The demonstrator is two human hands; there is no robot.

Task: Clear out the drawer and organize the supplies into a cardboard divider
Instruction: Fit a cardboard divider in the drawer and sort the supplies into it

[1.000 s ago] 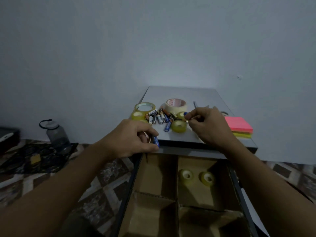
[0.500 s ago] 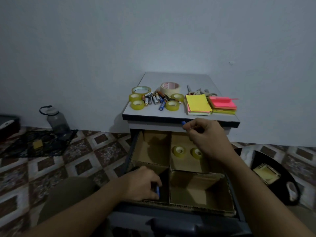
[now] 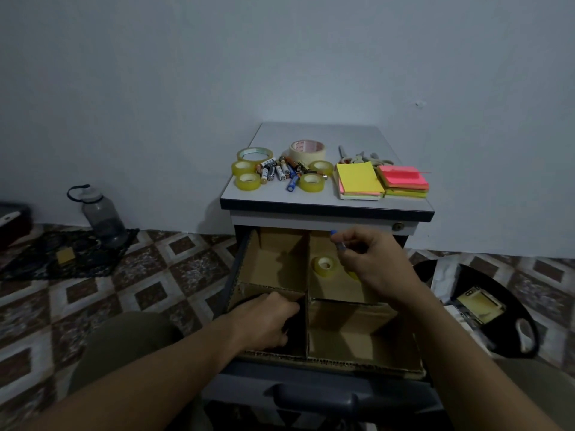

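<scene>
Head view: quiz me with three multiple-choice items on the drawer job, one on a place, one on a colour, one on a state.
1. Which compartment of the divider holds the fully visible tape roll?
A near left; B far right; C near right.
2. What colour is the top sheet of the left note pad on the cabinet?
A yellow; B blue; C white.
3. What is the right hand doing?
A lying flat on the cabinet; B hanging open and empty; C pinching a blue-tipped battery.

Key:
1 B: the roll lies in the far right compartment, beside the right hand.
2 A: its top sheet is yellow, next to the pink-topped pad.
3 C: the fingers pinch the battery above the far right compartment.
</scene>
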